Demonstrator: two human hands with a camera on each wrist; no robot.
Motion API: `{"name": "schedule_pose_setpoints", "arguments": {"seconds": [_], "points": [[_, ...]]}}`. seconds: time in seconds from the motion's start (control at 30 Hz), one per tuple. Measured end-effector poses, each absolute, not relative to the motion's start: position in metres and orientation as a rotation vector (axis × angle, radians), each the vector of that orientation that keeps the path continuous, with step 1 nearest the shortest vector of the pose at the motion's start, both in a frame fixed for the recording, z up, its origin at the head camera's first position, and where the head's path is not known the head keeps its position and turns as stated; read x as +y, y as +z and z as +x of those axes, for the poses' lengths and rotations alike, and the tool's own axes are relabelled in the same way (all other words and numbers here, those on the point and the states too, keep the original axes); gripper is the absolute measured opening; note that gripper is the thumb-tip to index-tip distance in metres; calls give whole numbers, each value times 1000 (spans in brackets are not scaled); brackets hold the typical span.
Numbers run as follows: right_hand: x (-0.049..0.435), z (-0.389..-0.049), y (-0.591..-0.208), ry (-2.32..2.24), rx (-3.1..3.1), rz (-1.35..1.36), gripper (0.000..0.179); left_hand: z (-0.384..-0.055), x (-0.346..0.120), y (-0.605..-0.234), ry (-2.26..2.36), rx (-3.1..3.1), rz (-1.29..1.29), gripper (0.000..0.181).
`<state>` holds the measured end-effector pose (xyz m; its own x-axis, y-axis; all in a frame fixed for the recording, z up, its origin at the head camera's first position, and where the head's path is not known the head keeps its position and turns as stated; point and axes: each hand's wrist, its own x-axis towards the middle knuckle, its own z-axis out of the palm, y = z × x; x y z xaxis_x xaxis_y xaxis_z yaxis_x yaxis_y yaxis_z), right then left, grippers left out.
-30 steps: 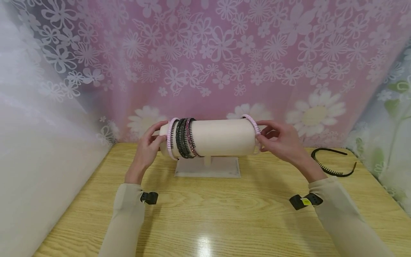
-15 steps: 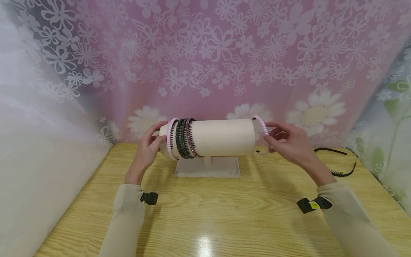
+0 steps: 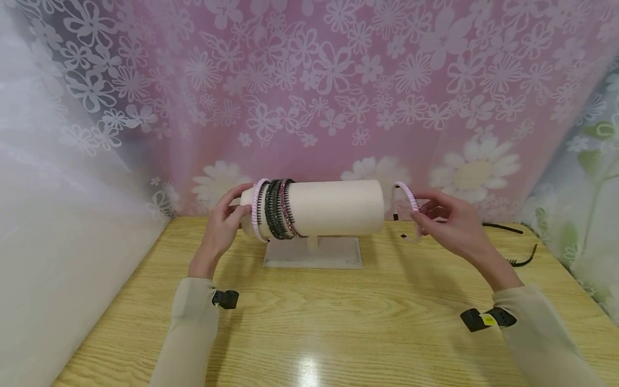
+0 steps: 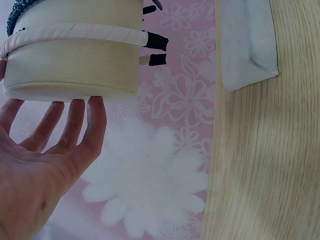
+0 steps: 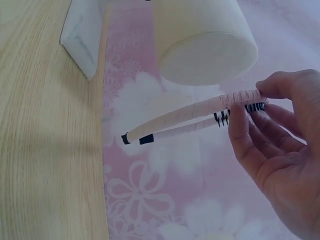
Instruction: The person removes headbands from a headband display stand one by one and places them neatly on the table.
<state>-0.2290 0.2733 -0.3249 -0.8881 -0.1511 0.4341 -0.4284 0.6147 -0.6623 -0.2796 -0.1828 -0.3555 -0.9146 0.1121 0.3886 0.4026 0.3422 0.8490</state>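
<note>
A cream cylinder headband stand on a white base carries a pink-and-white striped headband, dark glittery headbands and a pink glittery one, grouped at its left end. My left hand holds that end, thumb at the front beside the striped headband; in the left wrist view its fingertips reach the end's rim. My right hand pinches a second pink striped headband between thumb and fingers. This headband hangs off the stand's right end, black tips toward the stand.
A black toothed headband lies on the wooden table at the right, partly hidden behind my right hand. A pink flowered curtain hangs behind the table, with pale curtains at both sides.
My right hand has drawn the pink striped headband off the stand's right end and rightward, leaving a gap. The left hand stays in place at the left end.
</note>
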Motion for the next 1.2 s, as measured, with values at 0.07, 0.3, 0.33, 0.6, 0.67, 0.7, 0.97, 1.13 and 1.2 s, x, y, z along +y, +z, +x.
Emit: {"name": "schedule_pose_setpoints", "arguments": {"seconds": [0.07,0.3,0.33,0.6,0.67,0.7,0.97,1.13,1.2], "points": [[277,-228,-326,1127,-2521,459,39,-280,-182,-356,-1602,-2342,-464,43],[286,-221,-331,1070,-2538,457,41,-279,-182,-355,-1615,-2336,-459,43],[288,-220,-332,1065,-2534,456,41,-279,-182,-355,-1617,-2337,-460,43],[301,-213,-341,1054,-2531,438,43,-279,-183,-357,-1613,-2340,-462,42],[305,-212,-344,1046,-2527,432,43,-279,-183,-356,-1615,-2341,-463,42],[307,-212,-346,1044,-2522,431,43,-279,-183,-356,-1618,-2341,-463,42],[318,-207,-349,1029,-2521,386,44,-279,-183,-356,-1616,-2344,-463,43],[323,-200,-348,1004,-2548,361,44,-279,-183,-357,-1613,-2351,-447,42],[325,-198,-348,981,-2563,356,42,-280,-183,-357,-1615,-2351,-441,42]]}}
